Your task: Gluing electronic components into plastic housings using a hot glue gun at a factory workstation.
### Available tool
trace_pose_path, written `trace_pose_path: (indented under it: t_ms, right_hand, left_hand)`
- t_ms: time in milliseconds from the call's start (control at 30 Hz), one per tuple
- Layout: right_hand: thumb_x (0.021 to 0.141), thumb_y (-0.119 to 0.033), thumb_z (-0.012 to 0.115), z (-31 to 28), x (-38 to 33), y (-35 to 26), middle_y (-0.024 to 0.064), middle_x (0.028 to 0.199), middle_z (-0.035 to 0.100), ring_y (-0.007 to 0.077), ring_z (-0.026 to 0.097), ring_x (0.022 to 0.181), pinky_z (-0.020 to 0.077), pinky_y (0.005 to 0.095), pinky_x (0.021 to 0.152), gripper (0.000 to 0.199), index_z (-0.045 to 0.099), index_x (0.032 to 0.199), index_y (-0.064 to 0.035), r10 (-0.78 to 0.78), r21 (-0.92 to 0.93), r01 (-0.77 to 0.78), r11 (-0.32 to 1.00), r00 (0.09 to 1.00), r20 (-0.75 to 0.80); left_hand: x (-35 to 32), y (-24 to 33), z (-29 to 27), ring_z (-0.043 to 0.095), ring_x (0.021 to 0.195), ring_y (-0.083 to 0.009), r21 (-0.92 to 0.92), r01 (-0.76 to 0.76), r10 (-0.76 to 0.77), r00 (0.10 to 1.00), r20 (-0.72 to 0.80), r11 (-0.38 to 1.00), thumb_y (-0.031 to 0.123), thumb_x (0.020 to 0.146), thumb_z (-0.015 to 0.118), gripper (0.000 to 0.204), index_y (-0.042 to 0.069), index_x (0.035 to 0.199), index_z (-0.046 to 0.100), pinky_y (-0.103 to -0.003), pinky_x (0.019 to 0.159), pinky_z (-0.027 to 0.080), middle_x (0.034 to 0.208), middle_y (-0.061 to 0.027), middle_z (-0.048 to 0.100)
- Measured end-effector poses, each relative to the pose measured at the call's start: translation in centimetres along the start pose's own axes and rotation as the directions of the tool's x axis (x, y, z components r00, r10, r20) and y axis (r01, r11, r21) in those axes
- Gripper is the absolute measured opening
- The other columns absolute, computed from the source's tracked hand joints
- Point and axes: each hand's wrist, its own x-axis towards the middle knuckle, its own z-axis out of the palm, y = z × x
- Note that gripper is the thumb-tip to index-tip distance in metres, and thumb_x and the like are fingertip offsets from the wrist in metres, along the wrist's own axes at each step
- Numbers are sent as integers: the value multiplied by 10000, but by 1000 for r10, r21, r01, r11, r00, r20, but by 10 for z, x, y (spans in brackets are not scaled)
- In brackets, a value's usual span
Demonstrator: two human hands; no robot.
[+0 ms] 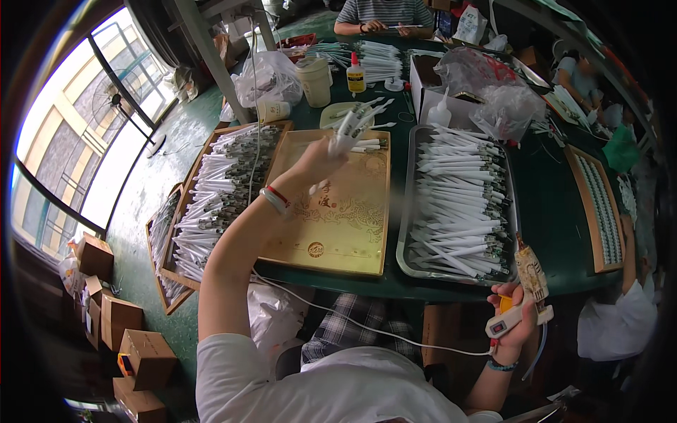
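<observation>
left hand on a bundle of white sticks, right hand on a glue gun

the left hand is clenched around a bundle of white sticks, held above the far part of a yellow tray on the dark green tabletop. the upper ends of the bundle fan out, up and to the right. a few loose sticks lie in the tray's far right corner. its floor bears a printed dragon pattern.

the right hand grasps a glue gun by the handle, just off the near edge of the tabletop, nozzle upward. a white cord runs from the gun's handle leftward across the person's lap.

right of the yellow tray, a metal tray holds a dense pile of sticks, lying mostly crosswise. to the left, a wooden tray is likewise filled with sticks.

beyond the yellow tray stand a yellow glue bottle with a red cap and a pale cup. a clear plastic bag sits left of the cup. across the tabletop, a co-worker in a striped shirt holds a thin white item. cardboard boxes stand on the floor at left.
</observation>
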Motion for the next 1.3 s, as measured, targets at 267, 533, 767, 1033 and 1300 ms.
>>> trace_pose_path:
  t_ms: [267,533,767,1033,1300]
  right_hand:
    - [816,-450,534,7,4,3,95,880,553,224,554,900,469,337,738,359,458,791,-100,15,-17,-14,1000,1000,25]
    - [806,-466,535,9,1,3,98,864,546,227,551,887,465,337,739,377,453,786,-99,10,-55,-10,998,1000,8]
    - [800,-473,542,18,2,10,121,856,546,247,541,898,464,351,750,394,451,775,-91,39,-98,-27,995,991,125]
    - [788,-482,584,51,14,5,149,927,565,284,518,967,395,455,877,427,465,788,-71,65,-137,-14,990,925,374]
    - [778,-546,567,46,13,-7,87,807,562,236,527,873,426,414,808,469,473,773,-86,134,-68,-117,991,916,378]
  left_hand:
    - [-28,12,36,608,773,-167,-744,-230,-46,943,-330,627,-32,756,588,162,-2,911,555,-280,691,494,822,-84,624]
    - [-22,22,30,589,713,-129,-737,-200,-108,932,-347,646,32,791,619,111,-7,886,578,-270,644,486,757,-52,607]
    - [-35,70,23,557,626,-70,-656,-156,-59,954,-293,738,78,772,654,96,9,816,604,-226,539,446,693,-14,603]
    - [-64,137,40,615,790,-160,-697,-177,244,970,-3,695,-5,777,586,274,-30,1046,538,-289,701,510,897,-108,627]
    - [-57,146,56,594,733,-174,-718,-172,377,916,134,674,36,776,568,240,-55,995,535,-285,649,482,850,-135,611]
